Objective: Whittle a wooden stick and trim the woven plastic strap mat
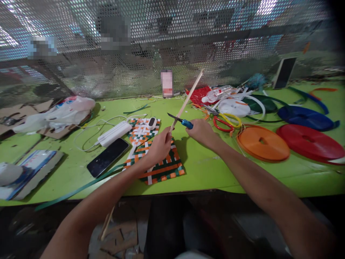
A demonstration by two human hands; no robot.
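Perforated metal mesh (172,43) backs a bright green table (205,169), and from my remote seat I read both hands near its centre. The left hand (159,145) is closed tight around a long, thin wooden strip (190,93), which slants from below the table's near edge up toward one o'clock. The right hand (201,131), just at three o'clock of the left, is wrapped fully around a blue-handled knife (180,120), whose blade points to nine o'clock and meets the strip just above the left fist. I judge the strip light, stiff along its length yet springy and prone to splitting, so it is best gripped close below the blade. A woven strap mat (161,172) lies under the left hand. A smartphone (107,157) rests at nine o'clock, and an orange strap coil (262,144) at three o'clock.
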